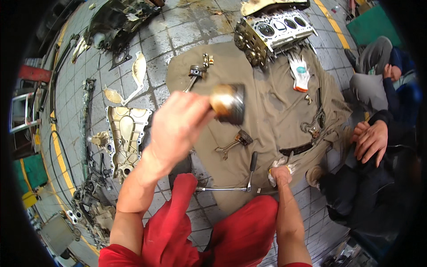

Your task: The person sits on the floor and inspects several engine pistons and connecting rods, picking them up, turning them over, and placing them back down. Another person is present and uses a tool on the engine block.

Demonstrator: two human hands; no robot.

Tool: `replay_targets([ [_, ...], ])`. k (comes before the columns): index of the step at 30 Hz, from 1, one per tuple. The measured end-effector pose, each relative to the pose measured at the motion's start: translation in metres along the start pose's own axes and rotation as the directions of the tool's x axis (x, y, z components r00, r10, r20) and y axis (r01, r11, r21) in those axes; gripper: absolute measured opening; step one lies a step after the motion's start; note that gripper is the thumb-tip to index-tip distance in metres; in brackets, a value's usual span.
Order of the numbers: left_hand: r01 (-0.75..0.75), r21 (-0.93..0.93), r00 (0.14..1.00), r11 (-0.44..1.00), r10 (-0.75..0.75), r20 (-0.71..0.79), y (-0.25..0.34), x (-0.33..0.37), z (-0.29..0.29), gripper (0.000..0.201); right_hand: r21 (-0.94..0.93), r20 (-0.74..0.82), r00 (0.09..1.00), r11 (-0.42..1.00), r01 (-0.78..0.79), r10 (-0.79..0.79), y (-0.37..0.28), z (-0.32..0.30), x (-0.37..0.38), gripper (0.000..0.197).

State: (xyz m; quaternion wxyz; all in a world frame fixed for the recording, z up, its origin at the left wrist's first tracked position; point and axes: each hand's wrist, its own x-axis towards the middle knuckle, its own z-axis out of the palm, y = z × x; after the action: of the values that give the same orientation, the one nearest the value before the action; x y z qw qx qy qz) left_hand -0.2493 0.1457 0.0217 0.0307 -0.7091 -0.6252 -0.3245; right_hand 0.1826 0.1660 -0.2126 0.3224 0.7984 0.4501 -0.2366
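My left hand (180, 127) is raised over the brown cloth (262, 111), its fingers closed on a piston (228, 104). The piston is smeared by motion; its crown looks brownish and its side dark. Lower right, my right hand (281, 174) is closed round a white cloth or glove (271, 178) near the cloth's front edge. Between the hands lies a ratchet with a black handle (253, 164), joined by its head to a long metal bar (222, 189). Another piston with its connecting rod (242, 138) lies just beyond, and a third piston (196, 72) lies farther back.
An engine block (284, 31) stands at the back. Near it lie a white work glove (299, 73), a chain (318, 118) and a dark curved guide (297, 149). A metal cover (128, 138) lies left. At right, another person's hands (372, 140) rest near the cloth.
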Motion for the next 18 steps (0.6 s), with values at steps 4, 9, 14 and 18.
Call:
replay_targets([
  [4,0.180,0.033,0.981,0.983,-0.182,0.073,-0.046,0.004,0.019,0.021,-0.001,0.005,1.000,1.000,-0.024,0.024,-0.002,-0.002,0.000,0.046],
  [9,0.243,-0.006,0.919,0.970,-0.228,0.323,-0.086,0.016,0.077,0.020,-0.007,0.025,1.000,1.000,-0.016,0.017,-0.006,-0.009,-0.010,0.043],
  [14,0.207,0.039,0.834,0.978,-0.198,0.516,-0.107,0.024,0.166,0.021,-0.013,0.017,1.000,1.000,-0.010,0.010,-0.005,-0.009,-0.014,0.044],
  [18,0.196,0.102,0.713,0.975,-0.213,0.669,-0.109,0.030,0.212,0.024,-0.040,0.026,1.000,0.999,-0.005,0.007,-0.010,0.016,0.006,0.048],
])
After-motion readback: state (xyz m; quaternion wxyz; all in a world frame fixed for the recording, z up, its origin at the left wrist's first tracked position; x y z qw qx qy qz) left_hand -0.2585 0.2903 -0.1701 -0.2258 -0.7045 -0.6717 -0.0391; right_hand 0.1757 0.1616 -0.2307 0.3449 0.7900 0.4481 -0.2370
